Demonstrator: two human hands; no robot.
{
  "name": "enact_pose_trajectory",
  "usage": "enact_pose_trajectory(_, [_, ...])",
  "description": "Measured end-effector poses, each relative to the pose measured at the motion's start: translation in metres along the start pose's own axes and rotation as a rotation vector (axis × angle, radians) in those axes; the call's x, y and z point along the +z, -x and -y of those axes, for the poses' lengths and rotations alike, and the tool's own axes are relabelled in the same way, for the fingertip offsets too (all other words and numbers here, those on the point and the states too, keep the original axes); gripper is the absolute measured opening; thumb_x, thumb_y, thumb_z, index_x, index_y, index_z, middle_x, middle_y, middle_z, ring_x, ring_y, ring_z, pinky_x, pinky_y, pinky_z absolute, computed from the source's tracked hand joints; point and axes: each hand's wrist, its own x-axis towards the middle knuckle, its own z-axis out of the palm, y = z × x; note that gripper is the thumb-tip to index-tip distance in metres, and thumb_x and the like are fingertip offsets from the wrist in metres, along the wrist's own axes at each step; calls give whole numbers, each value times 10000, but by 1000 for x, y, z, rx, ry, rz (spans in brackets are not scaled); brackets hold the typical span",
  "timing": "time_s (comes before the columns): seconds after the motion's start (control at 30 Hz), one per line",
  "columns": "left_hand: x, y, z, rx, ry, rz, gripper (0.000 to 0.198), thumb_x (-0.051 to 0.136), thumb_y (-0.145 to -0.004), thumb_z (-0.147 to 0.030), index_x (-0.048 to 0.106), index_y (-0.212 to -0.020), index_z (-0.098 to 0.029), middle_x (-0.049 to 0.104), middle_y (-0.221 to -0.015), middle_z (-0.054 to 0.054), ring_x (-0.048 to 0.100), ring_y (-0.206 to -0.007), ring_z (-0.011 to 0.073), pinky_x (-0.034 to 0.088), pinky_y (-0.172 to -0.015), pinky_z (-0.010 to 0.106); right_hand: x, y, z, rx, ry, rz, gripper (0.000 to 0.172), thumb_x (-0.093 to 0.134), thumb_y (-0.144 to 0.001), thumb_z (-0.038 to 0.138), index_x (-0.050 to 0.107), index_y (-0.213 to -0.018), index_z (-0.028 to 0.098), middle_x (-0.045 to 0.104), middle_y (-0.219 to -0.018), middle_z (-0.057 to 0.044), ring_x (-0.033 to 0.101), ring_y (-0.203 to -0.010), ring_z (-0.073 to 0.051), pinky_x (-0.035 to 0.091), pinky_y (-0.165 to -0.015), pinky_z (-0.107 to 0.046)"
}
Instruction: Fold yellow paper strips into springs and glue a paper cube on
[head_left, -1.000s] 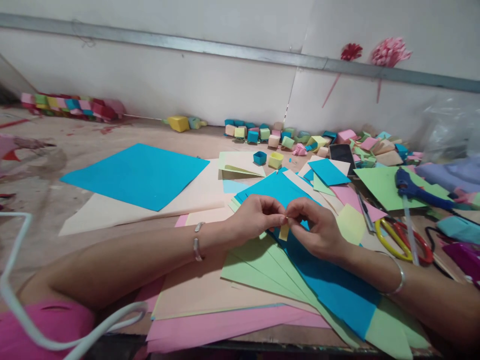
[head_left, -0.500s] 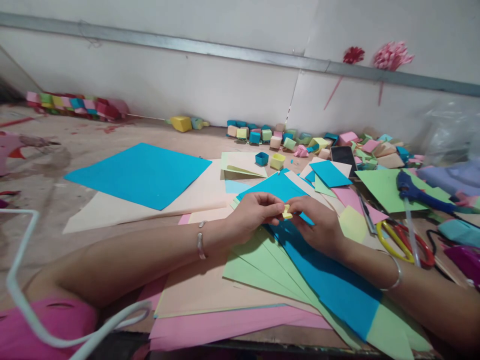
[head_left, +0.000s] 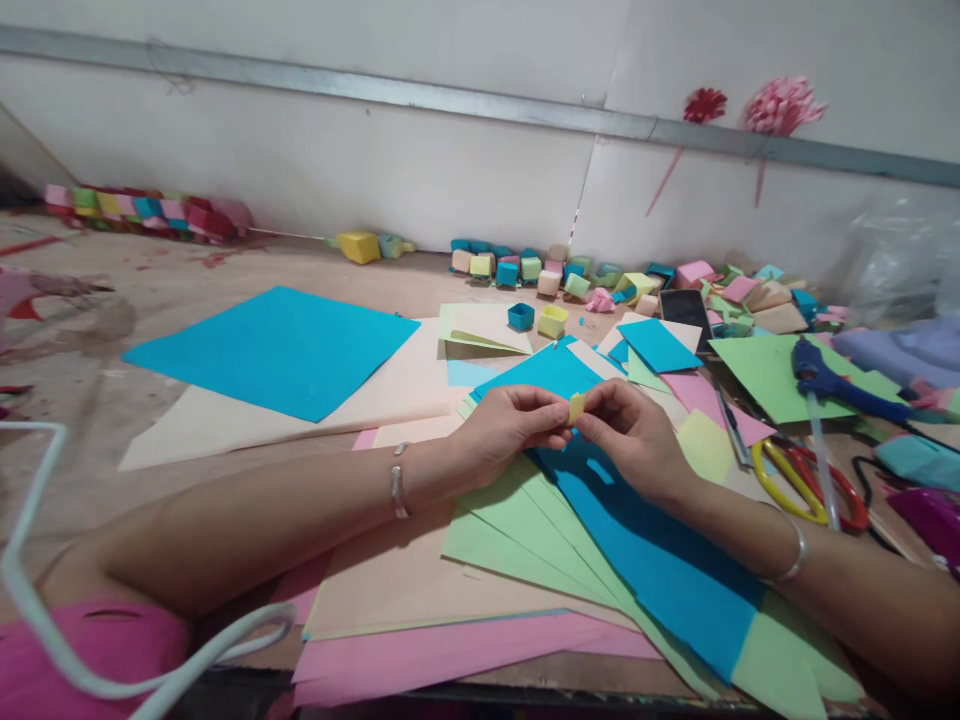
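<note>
Between my two hands is a small folded piece of yellow paper (head_left: 576, 408). The fingertips of my left hand (head_left: 521, 418) pinch its left side. My right hand (head_left: 631, 432) grips the other side between thumb and fingers. Most of its shape is hidden by the fingers. Below the hands lie a long blue sheet (head_left: 652, 560) and several fanned light green sheets (head_left: 525, 535). Just beyond stand two small open paper boxes, a blue one (head_left: 521, 317) and a yellow one (head_left: 553, 321).
A blue sheet (head_left: 274, 355) lies to the left. On the right are a blue glue gun (head_left: 840, 385), yellow- and red-handled scissors (head_left: 787, 485), a pen (head_left: 731, 425) and a dark phone (head_left: 684, 318). Small paper blocks (head_left: 506, 272) line the wall. A white cable (head_left: 82, 680) crosses the lower left.
The yellow paper piece has been turned between the fingertips and now stands more upright. My right fingers have shifted their grip, with the thumb now showing below. The view moved slightly.
</note>
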Motion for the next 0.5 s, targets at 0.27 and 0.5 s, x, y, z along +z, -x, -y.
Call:
enact_pose_trajectory(0.27, [3,3,-4,74,-123,-37,239,823,-638,-243,662,-759,-113,654,-679,14,601,-601,93,501,-615,241,0,2,0,6,-47,-41,182,729,-759,292,579,-777,190,600,-708,17,567,-641,-118,479,-590,-249])
enact_pose_trajectory(0.5, [5,5,-5,132,-190,-63,174,762,-668,-193,636,-751,-107,635,-651,8,590,-581,93,496,-596,234,1,3,-1,-28,103,-37,170,706,-784,312,607,-853,193,625,-753,-10,593,-687,-146,491,-618,-275])
